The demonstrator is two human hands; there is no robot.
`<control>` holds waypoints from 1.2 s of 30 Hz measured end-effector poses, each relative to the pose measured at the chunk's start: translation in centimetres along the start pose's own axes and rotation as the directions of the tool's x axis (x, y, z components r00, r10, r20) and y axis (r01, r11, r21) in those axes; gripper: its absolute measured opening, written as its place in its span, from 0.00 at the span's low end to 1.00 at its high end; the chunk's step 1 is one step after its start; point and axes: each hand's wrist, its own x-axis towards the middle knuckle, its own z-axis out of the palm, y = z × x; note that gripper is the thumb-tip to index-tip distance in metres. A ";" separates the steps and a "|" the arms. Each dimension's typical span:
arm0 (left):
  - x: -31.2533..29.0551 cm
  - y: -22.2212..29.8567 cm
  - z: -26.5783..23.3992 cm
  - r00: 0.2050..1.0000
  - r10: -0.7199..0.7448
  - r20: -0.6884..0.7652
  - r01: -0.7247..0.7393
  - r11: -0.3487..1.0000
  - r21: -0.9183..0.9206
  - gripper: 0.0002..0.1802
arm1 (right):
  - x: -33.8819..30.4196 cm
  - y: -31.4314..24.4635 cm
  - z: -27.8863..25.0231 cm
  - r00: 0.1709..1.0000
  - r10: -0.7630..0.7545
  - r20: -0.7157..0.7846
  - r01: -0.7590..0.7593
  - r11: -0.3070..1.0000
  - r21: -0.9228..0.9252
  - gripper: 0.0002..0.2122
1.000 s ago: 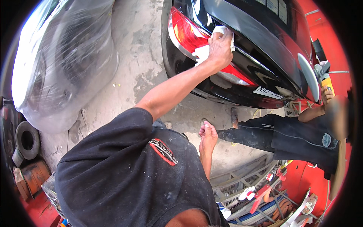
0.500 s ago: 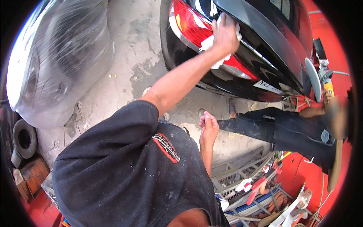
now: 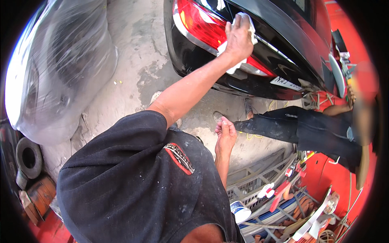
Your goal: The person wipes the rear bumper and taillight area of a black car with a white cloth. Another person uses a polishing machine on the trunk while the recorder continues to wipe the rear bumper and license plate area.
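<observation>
My left hand point(image 3: 239, 40) presses a white cloth point(image 3: 252, 34) against the rear of a black car point(image 3: 186, 60). The cloth lies across the red tail light point(image 3: 202, 26) and the bodywork beside it, and the palm hides part of it. The left arm is stretched out far ahead. My right hand point(image 3: 225, 135) hangs in front of my body, apart from the car, with fingers curled in toward the thumb. Nothing shows in it.
Plastic film covers a large shape point(image 3: 60, 73) at the left. A tyre point(image 3: 29, 158) stands below it. At the right, a co-worker point(image 3: 324, 131) holds a tool near the car. Grilles point(image 3: 263, 174) and assorted parts lie at the lower right.
My left hand and the cloth have slid slightly rightward over the tail light. The whole view has shifted a little. My right hand keeps its curled pose.
</observation>
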 end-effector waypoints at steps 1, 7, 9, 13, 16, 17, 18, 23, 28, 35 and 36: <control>0.2 -0.3 0.2 1.000 0.001 0.009 -0.001 1.000 -0.025 0.33 | -0.5 0.2 -0.2 1.000 -0.006 -0.024 0.006 1.000 0.010 0.11; 3.3 -2.7 -0.6 0.992 0.127 0.017 -0.125 0.926 0.355 0.19 | -3.4 2.6 -3.1 0.994 0.055 -0.095 -0.052 0.998 0.038 0.11; 1.0 -0.4 0.5 0.987 0.078 -0.142 -0.053 0.984 0.168 0.29 | -4.0 3.2 -3.5 0.988 0.083 -0.128 -0.074 0.995 0.071 0.11; -5.3 4.1 2.0 0.979 0.168 0.116 -0.190 0.956 0.222 0.35 | -3.5 3.1 -3.6 0.992 0.076 -0.105 -0.068 0.994 0.083 0.11; -4.4 1.7 0.2 0.965 0.220 0.140 -0.248 0.942 0.227 0.31 | -2.6 2.0 -3.5 0.997 0.000 -0.073 0.004 0.999 0.049 0.11; -3.9 1.1 -0.9 0.955 0.252 0.155 -0.281 0.938 0.205 0.29 | -2.4 1.7 -3.5 0.997 -0.028 -0.077 0.032 0.998 0.050 0.11; -4.2 0.7 -2.3 0.955 0.237 0.180 -0.267 0.949 0.167 0.27 | -2.3 1.5 -3.6 0.995 -0.026 -0.100 0.031 0.998 0.050 0.11; -7.2 1.9 -9.2 0.692 -0.515 0.506 0.708 0.350 -0.613 0.17 | -2.1 2.0 -3.1 0.991 0.038 -0.127 -0.027 0.996 0.086 0.10; -6.6 1.9 -12.0 0.561 -0.570 0.600 0.775 0.106 -0.623 0.16 | 0.3 -2.4 1.1 0.990 -0.139 0.017 0.138 0.990 0.019 0.12; -9.0 6.6 -12.8 0.529 -0.363 0.767 0.848 0.260 -0.461 0.14 | 3.7 -10.0 9.0 0.904 -0.428 -0.028 0.424 0.884 0.196 0.16; -9.3 6.9 -12.7 0.520 -0.353 0.778 0.849 0.311 -0.427 0.13 | 3.7 -10.5 9.6 0.910 -0.414 -0.028 0.406 0.875 0.264 0.16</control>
